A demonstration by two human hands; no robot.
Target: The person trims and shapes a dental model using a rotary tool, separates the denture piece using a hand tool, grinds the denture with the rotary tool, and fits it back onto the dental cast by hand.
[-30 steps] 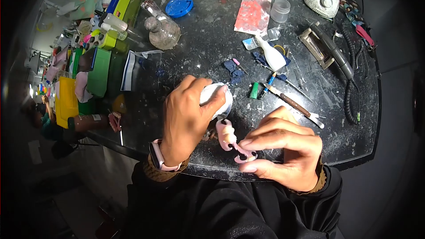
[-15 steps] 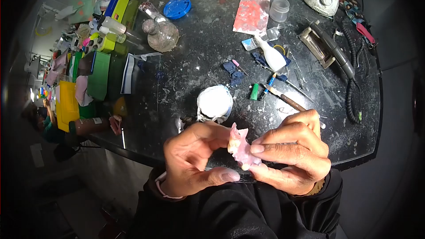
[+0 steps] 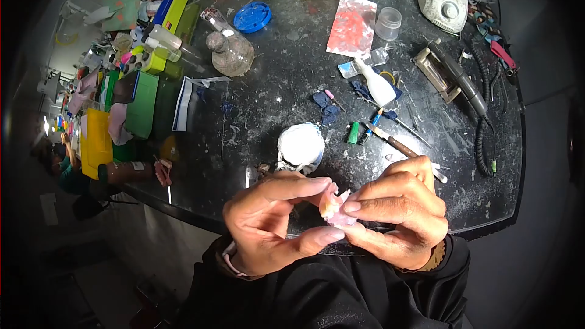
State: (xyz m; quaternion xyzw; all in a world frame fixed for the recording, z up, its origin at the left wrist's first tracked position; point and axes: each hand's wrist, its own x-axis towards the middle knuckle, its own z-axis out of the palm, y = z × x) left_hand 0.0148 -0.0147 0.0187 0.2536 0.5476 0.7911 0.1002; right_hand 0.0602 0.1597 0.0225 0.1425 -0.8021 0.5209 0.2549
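Note:
A pink partial denture point(image 3: 334, 208) with pale teeth is between my two hands, just above the bench's near edge. My right hand point(image 3: 402, 216) pinches it from the right, thumb and fingers closed on the pink base. On the other side, my left hand point(image 3: 268, 219) has its index fingertip at the denture's upper edge and its thumb at the lower edge. The denture is tilted and partly covered by fingertips. Just beyond the hands stands a small bowl point(image 3: 301, 147) of white material.
A brown-handled tool point(image 3: 399, 146), a green cap point(image 3: 353, 133) and a white squeeze bottle point(image 3: 378, 85) lie beyond my right hand. A dark handpiece point(image 3: 461, 79) rests on its stand at right. A glass flask point(image 3: 233, 56) and green bin point(image 3: 143, 105) are at left. Another person point(image 3: 68, 167) is at far left.
The denture has been turned and tipped in my right fingers. My left index finger and thumb have come in to its edges. The bench view has shifted slightly down and right.

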